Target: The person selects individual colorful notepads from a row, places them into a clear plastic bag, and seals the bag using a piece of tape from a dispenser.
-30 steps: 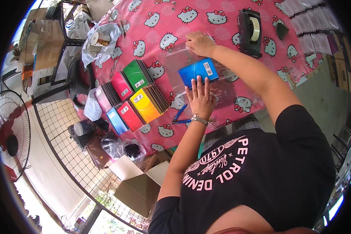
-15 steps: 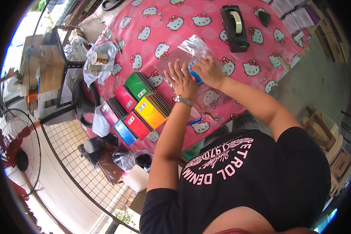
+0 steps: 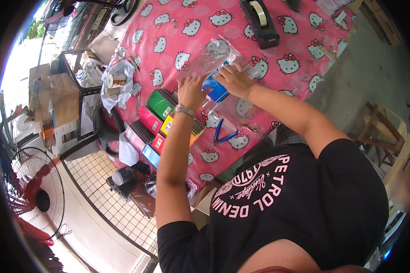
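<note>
A half-curled right hand touched a blue rectangular paper notebook, likely light, stiff, best gripped edgewise. The left hand was bent, its hold unclear.

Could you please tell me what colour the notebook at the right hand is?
The notebook is blue, showing best in the head view.

Blue notebook: small, rectangular, cover in deep and brighter blues. Closed, lying flat and set at a slant; upper right part hidden under the right hand, whose fingers bend over it. Left hand just beside its left edge; contact unclear. Clear plastic film: transparent, glossy, creased, bunched up beyond the notebook's far edge, with a smoother stretch on the near side. Both on pink patterned tablecloth.
</note>
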The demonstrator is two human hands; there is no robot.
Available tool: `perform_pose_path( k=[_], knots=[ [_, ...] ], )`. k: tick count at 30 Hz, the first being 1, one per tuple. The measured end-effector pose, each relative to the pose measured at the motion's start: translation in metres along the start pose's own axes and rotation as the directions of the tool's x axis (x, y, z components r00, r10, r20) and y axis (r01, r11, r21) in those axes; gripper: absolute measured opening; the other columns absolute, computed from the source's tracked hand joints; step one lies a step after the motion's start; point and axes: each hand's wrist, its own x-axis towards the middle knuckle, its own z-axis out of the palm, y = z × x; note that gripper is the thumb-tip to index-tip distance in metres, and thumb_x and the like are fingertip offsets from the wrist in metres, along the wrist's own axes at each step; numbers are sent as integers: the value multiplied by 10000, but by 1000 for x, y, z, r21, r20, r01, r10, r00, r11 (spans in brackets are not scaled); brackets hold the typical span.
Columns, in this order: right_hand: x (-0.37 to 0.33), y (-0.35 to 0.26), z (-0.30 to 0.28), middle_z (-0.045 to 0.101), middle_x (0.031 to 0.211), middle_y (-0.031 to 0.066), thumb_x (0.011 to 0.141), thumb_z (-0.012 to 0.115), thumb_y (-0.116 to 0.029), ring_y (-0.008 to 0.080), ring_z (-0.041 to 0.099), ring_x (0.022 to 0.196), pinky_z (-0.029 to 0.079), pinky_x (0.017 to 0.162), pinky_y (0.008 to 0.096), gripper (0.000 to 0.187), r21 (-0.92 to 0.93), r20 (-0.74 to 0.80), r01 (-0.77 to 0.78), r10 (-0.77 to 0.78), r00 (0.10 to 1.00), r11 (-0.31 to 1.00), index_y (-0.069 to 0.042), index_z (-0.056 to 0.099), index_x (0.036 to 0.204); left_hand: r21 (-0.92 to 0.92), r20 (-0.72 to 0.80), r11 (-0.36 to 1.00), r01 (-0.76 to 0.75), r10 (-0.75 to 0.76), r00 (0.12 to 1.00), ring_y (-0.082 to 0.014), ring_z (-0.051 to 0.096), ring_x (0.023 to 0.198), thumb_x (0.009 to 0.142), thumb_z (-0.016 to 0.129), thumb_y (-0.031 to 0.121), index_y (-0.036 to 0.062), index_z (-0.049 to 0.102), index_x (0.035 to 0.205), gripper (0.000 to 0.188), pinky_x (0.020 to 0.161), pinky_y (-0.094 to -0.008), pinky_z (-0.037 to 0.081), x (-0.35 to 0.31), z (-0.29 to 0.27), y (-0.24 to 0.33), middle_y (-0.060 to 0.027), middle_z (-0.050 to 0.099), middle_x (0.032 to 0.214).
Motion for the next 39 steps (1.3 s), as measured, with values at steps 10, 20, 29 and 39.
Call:
perform_pose_path(
  k=[10,20,29,39],
  knots=[
    [7,-2,-5,596,1055,-9,826,563,-218,160,505,1088,317,963,412,108,52,-37,54,-53,998,997,-175,643,885,-77,-322,968,238,-250,913,-311,538,1054,744,634,151,44,587,1137,410,936,-434,432,-11,30,74,-126,573,1081],
    [-54,-6,-54,522,1306,160,827,635,-355,341,391,1296,239,1067,545,321,189,205,-28,-11,979,982,-93,653,1012,-31,-185,941,337,-337,923,-295,578,992,770,580,130,28,652,928,201,865,-406,474,2,53,62,-119,612,986],
    [-25,-41,-36,441,1390,240,758,644,-516,380,319,1361,124,1116,574,669,175,367,-123,51,929,977,-59,573,1242,56,-16,969,240,-240,971,-290,659,831,786,571,148,83,684,857,149,718,-407,536,9,40,68,-102,664,836],
    [-12,164,-46,675,725,102,853,705,-263,134,593,640,452,597,318,265,462,198,-818,859,473,344,-3,701,909,214,26,946,244,-255,967,-324,649,1027,947,455,105,-111,555,1169,325,794,-363,563,0,60,78,-265,607,1186]
  ],
)
